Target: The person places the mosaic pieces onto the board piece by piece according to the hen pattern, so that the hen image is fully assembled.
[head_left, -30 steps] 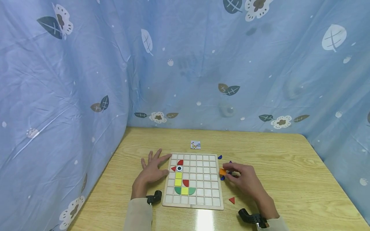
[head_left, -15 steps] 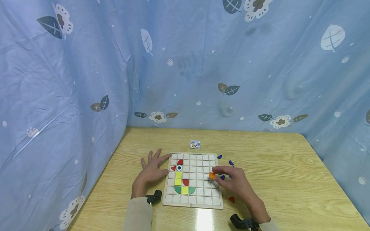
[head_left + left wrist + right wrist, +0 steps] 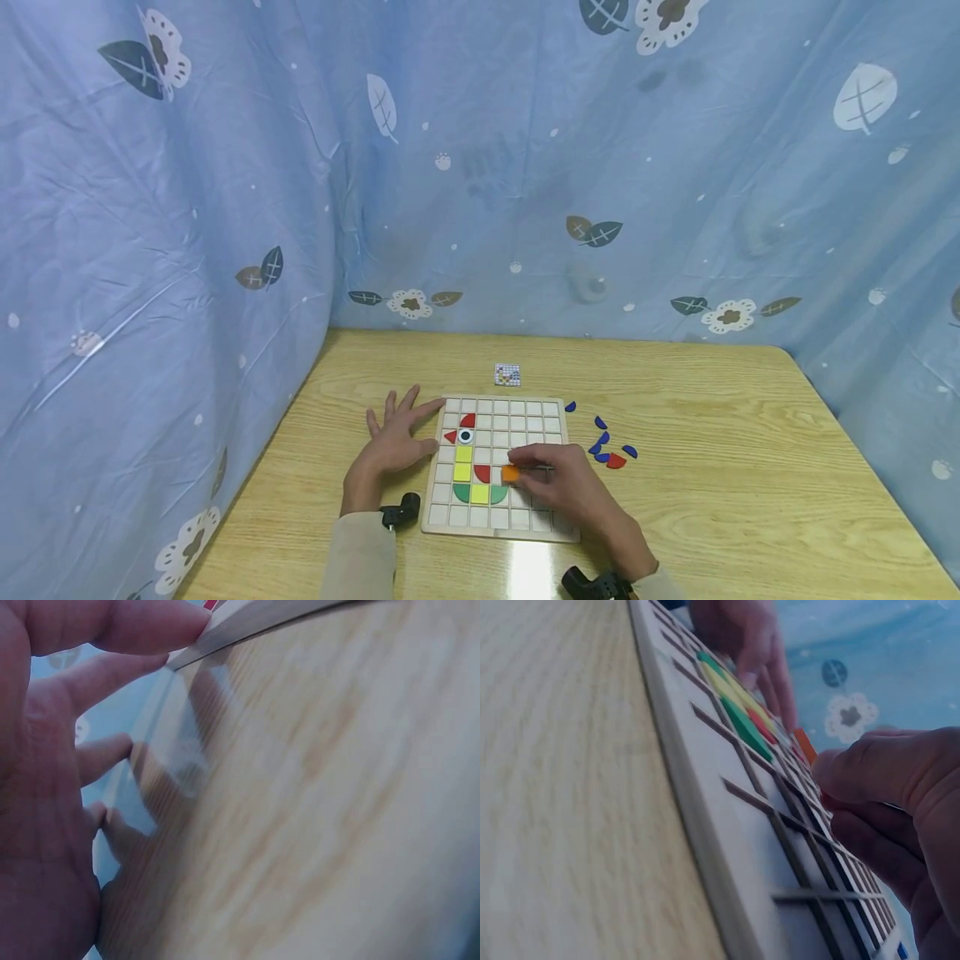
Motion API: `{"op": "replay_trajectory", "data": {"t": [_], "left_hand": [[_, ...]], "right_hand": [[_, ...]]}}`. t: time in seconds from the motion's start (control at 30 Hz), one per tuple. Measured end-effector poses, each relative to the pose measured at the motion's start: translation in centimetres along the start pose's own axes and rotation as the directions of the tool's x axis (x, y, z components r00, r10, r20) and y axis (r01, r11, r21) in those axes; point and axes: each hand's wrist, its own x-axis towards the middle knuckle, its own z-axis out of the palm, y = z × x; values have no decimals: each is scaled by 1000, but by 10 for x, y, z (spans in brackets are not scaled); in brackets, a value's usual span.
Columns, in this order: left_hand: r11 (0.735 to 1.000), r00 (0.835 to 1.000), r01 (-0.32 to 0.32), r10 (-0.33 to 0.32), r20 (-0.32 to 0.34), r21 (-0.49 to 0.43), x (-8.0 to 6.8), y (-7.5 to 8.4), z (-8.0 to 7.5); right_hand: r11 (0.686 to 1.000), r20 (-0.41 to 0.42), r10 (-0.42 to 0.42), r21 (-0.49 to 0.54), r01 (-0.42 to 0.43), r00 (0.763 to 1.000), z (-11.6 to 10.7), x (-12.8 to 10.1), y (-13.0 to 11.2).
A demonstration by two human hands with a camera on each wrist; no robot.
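Observation:
A wooden grid board (image 3: 520, 421) lies on the table, with red, yellow and green tiles and one round eye tile (image 3: 466, 436) set in its left part. Between thumb and fingers my right hand (image 3: 558, 477) pinches an orange square tile (image 3: 510, 474), close over the cell right of the red quarter-round tile (image 3: 482, 474). The right wrist view shows the orange tile's edge (image 3: 805, 746) past the thumb. My left hand (image 3: 397, 442) rests at the board's left edge, fingers spread, thumb and forefinger touching the rim. Part of the grid is hidden beneath the right hand.
Several blue half-round tiles (image 3: 601, 422) and a red tile (image 3: 616, 461) lie on the table right of the board. Behind the board lies a small pattern card (image 3: 507, 375). A blue curtain (image 3: 480, 167) hangs along the table's far side.
My right hand has carried the orange tile leftward from beside the board to over its middle. The red triangle near the front right is now hidden by my right arm. My left hand has stayed put.

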Motion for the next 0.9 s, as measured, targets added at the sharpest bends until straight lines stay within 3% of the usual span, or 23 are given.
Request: {"op": "replay_trajectory", "data": {"t": [0.37, 0.67, 0.9], "left_hand": [[1000, 1000, 4, -4, 3, 11, 0, 2, -1], [1000, 1000, -2, 2, 16, -1, 0, 3, -2], [1000, 1000, 4, -4, 10, 8, -1, 4, -1]], "right_hand": [[987, 24, -82, -136, 85, 996, 11, 10, -9], [987, 52, -40, -155, 47, 998, 11, 10, -13], [988, 32, -75, -136, 79, 997, 13, 11, -10]]}}
